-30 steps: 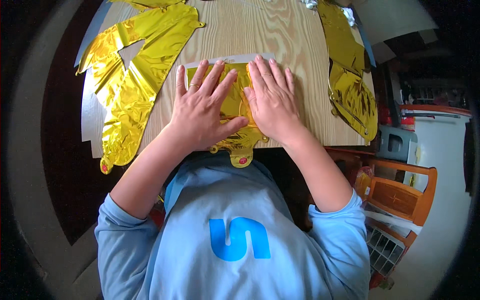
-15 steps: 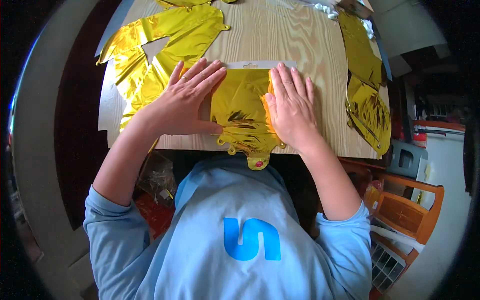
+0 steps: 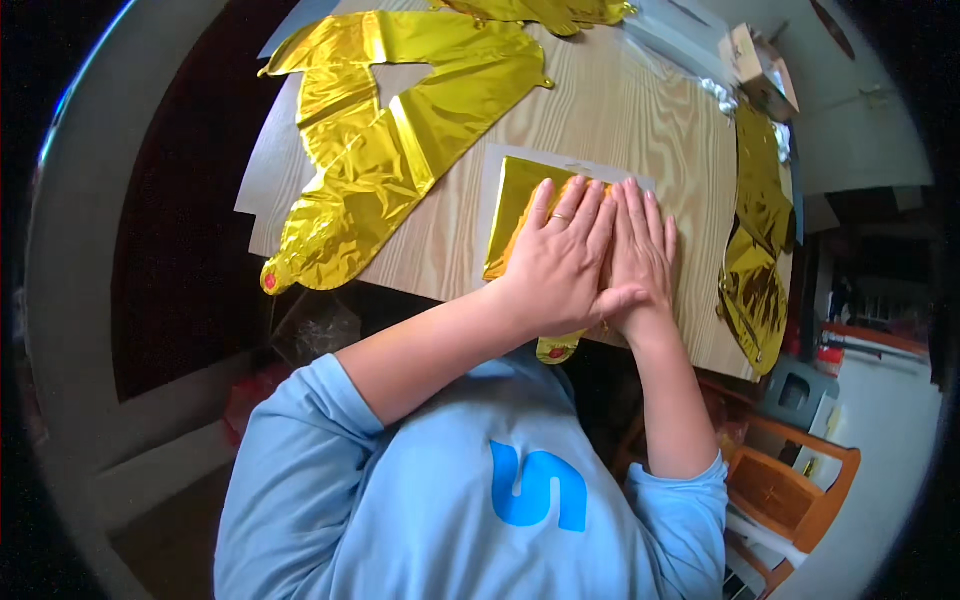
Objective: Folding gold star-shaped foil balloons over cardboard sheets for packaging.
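A folded gold foil balloon (image 3: 520, 200) is seen lying flat on a pale wooden table (image 3: 620, 120), near the table's front edge and directly ahead of the person's chest. It rests on a thin whitish sheet (image 3: 492, 165) whose border shows along the balloon's left and far sides. A small gold tab with a red spot (image 3: 556, 349) is seen hanging over the table edge below the hands.

The left hand (image 3: 560, 265) is laid palm down on the balloon, fingers extended and close together; a ring is visible on one finger. The right hand (image 3: 640, 250) is laid flat just beside it — the two hands are touching along their inner edges, the left thumb lying across the base of the right hand. Neither hand is closed around anything; both are pressed open against the foil.

A large flattened gold foil letter balloon (image 3: 380, 150) is spread over the left part of the table, its lower end overhanging the edge. A crumpled gold foil balloon (image 3: 755, 270) lies along the right edge, well apart from the hands. A small cardboard box (image 3: 762, 68) stands at the far right corner. An orange wooden chair (image 3: 790, 490) is visible below the table on the right.
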Available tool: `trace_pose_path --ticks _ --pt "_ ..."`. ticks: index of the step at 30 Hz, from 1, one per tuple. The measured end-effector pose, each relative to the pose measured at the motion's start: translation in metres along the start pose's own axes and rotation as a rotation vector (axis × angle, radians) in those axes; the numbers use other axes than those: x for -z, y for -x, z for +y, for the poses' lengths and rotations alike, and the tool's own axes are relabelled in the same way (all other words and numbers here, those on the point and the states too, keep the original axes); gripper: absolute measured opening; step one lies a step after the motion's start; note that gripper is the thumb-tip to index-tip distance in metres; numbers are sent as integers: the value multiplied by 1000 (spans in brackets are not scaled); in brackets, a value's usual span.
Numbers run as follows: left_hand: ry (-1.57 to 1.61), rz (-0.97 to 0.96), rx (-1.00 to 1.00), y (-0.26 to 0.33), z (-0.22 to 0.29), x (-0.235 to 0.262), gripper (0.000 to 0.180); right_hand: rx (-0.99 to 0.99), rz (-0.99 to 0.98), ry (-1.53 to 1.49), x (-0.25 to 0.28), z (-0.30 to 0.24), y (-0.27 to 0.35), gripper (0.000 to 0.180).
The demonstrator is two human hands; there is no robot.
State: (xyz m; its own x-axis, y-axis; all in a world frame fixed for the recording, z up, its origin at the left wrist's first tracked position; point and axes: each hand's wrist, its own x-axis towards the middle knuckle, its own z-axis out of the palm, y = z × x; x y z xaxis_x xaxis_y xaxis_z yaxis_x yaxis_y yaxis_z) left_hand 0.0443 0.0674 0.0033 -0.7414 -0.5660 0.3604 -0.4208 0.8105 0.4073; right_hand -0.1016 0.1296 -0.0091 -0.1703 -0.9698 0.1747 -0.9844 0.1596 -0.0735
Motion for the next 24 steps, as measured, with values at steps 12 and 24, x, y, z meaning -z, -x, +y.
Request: trace_pose_path --ticks 12,24 --pt "-118 -92 23 29 -30 17 98 -14 -40 -37 10 -8 -2 58" --pt "-131 -168 82 27 -33 28 89 -27 -21 -74 11 -8 0 59"
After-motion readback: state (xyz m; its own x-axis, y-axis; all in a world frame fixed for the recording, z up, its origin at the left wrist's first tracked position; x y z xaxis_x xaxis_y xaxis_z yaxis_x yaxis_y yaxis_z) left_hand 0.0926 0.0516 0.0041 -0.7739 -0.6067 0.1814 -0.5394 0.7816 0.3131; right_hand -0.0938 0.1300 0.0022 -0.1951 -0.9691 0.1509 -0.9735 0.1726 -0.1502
